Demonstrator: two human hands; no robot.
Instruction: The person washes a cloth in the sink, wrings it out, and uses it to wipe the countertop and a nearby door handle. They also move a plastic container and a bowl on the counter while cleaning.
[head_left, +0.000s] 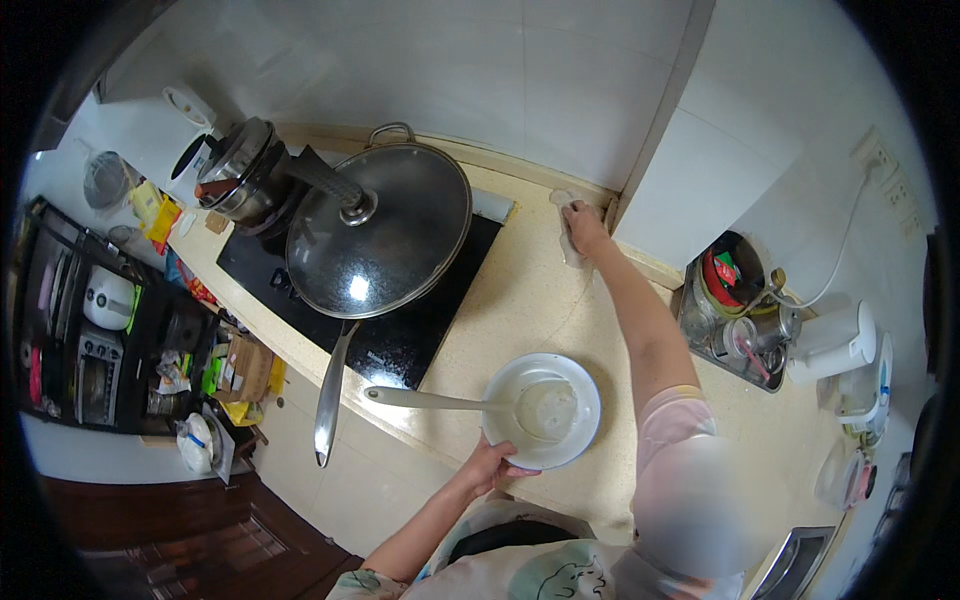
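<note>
My left hand (491, 466) grips the near rim of a white enamel bowl (577, 439) with a blue edge, thumb on the rim and fingers underneath. A little cloudy liquid lies in the bowl. A pale long-handled utensil (420, 399) rests in it, its handle sticking out to the left; its head is not clearly visible. Far across the counter, by the wall corner, my right hand (585, 225) presses on a greyish-white cloth (574, 255). The cloth lies along the counter (517, 292) near the backsplash.
A wok with a glass lid (405, 225) sits on the black cooktop (390, 352), its steel handle (330, 405) jutting over the counter's edge. Behind it stands a steel pot (251, 210). To the right are a metal tray (772, 386) of jars and bowls, and a white pitcher (836, 345).
</note>
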